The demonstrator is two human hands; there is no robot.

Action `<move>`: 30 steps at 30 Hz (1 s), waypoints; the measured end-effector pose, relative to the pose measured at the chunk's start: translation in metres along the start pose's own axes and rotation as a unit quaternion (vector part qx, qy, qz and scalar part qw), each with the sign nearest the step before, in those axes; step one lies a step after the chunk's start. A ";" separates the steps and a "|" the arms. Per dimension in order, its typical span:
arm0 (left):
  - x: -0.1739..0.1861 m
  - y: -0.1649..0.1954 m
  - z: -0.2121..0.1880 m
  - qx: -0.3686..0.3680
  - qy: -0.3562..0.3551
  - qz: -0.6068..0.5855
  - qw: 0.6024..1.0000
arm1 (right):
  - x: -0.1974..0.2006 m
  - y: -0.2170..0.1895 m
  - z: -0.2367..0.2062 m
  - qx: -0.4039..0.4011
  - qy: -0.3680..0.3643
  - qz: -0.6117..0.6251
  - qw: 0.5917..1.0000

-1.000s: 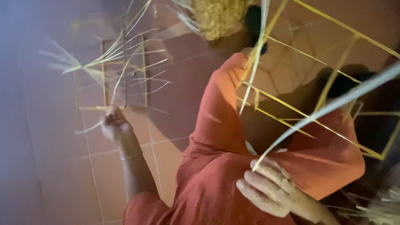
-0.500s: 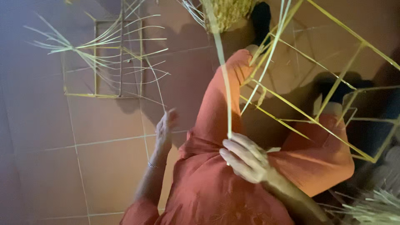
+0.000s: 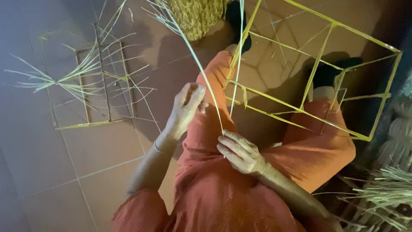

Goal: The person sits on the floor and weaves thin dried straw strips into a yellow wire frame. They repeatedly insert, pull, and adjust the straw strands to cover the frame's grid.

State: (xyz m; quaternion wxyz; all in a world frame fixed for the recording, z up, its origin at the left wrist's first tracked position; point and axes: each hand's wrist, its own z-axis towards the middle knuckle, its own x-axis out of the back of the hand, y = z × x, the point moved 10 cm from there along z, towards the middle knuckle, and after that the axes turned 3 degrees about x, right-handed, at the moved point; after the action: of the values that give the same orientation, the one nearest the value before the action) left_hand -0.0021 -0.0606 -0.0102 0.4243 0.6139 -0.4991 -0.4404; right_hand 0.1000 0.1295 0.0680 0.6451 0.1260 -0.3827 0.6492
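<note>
Dim and warm-toned, brightest on the orange cloth (image 3: 223, 189) at centre. Dark at left edge and right corners. Soft shadows across the floor tiles (image 3: 98, 154). Slightly soft throughout, no glare.

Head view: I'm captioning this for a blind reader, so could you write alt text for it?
A seated person in orange clothing pinches a long pale grass strand in the right hand above the lap, while the left hand hovers beside it. A yellow wire frame rests by the knees, and a smaller frame with loose strands lies on the tiled floor.
</note>
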 end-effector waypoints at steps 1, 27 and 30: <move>-0.004 -0.003 0.001 0.000 -0.016 -0.018 1.000 | -0.001 0.001 -0.004 0.000 0.001 -0.002 1.000; -0.114 0.097 0.063 -0.221 -0.117 0.264 0.931 | -0.013 0.147 -0.148 -0.564 0.159 0.337 0.737; -0.121 0.069 0.076 -0.207 -0.127 0.313 0.918 | 0.004 0.150 -0.160 -0.606 0.169 0.348 0.695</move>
State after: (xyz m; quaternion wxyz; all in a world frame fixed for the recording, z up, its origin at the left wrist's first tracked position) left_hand -0.1059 0.0425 0.0513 0.5911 0.2637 -0.6130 -0.4531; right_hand 0.0125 0.2568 -0.0872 0.3637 -0.5465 -0.5942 0.4649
